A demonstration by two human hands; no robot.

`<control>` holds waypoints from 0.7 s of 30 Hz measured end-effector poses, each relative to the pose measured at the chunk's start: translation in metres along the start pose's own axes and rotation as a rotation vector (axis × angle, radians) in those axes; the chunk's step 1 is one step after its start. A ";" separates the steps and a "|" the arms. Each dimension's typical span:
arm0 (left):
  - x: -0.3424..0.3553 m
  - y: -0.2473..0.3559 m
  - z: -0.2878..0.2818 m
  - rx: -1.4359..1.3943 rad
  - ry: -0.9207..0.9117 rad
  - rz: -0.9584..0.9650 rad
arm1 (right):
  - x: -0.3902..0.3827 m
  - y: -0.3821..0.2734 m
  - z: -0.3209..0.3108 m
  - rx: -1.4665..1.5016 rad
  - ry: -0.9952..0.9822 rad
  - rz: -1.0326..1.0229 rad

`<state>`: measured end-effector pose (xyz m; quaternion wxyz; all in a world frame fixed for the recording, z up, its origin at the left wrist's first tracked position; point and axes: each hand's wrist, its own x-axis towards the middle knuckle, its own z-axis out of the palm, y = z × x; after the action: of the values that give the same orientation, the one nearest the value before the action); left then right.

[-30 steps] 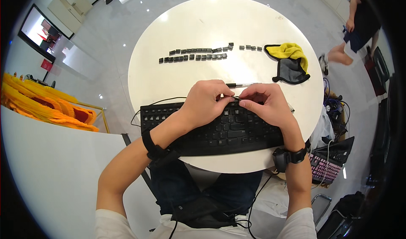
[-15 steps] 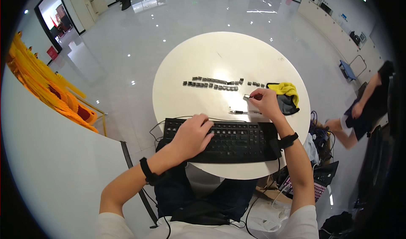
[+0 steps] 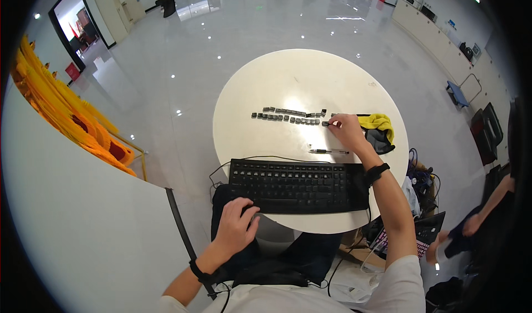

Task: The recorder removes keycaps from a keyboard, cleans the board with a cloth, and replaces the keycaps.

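On the table point(image 3: 249, 138), the computer keyboard point(image 3: 299, 186) lies nearest me, a pen point(image 3: 329, 151) behind it, keycaps point(image 3: 293, 112) farther off, a cloth point(image 3: 379, 122) to their right.

Inspected round white desk point(image 3: 244, 138), centre of frame. Bears black keyboard point(image 3: 299, 186), below frame centre; two rows of dark keycaps point(image 3: 291, 112), above centre; pen point(image 3: 328, 151), right of centre; yellow-and-grey cloth point(image 3: 378, 123), farther right; thin black cable point(image 3: 266, 157) along keyboard's upper edge.
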<state>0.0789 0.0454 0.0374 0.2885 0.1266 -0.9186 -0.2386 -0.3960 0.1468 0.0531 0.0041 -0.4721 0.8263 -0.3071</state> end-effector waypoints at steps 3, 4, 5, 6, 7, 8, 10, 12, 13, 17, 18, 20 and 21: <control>-0.026 0.005 0.004 0.000 0.058 -0.046 | 0.001 -0.005 -0.002 0.012 -0.020 0.005; -0.033 0.007 0.003 0.001 0.086 -0.084 | 0.003 -0.007 -0.002 -0.003 -0.032 0.019; -0.037 0.009 0.001 0.014 0.109 -0.098 | 0.005 -0.008 -0.002 -0.019 -0.048 0.031; -0.041 0.011 0.001 0.021 0.106 -0.099 | 0.005 -0.010 -0.001 -0.012 -0.048 0.031; -0.045 0.013 0.001 0.031 0.105 -0.113 | 0.005 -0.012 -0.002 -0.021 -0.039 0.032; -0.046 0.015 0.003 0.038 0.109 -0.126 | 0.005 -0.010 -0.004 -0.034 -0.029 0.032; -0.049 0.019 0.007 0.031 0.120 -0.131 | 0.006 -0.002 -0.003 -0.015 -0.016 0.003; -0.051 0.021 0.008 0.012 0.087 -0.091 | 0.007 -0.001 -0.002 -0.026 -0.021 0.016; -0.051 0.022 0.007 0.006 0.080 -0.084 | 0.008 -0.001 -0.002 -0.022 -0.021 0.012; -0.054 0.020 0.007 -0.012 0.061 -0.062 | 0.006 0.002 -0.005 0.030 -0.011 0.022; -0.055 0.019 0.007 -0.018 0.053 -0.060 | 0.004 0.003 -0.007 0.050 -0.013 0.028; -0.056 0.018 0.006 -0.024 0.044 -0.054 | -0.001 0.002 -0.014 0.070 -0.009 0.036; -0.057 0.017 0.004 -0.034 0.055 -0.069 | -0.004 0.001 -0.020 0.081 0.004 -0.018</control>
<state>0.1210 0.0826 0.0165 0.3072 0.1600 -0.9012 -0.2605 -0.4000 0.1607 0.0680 0.0188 -0.4785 0.8088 -0.3413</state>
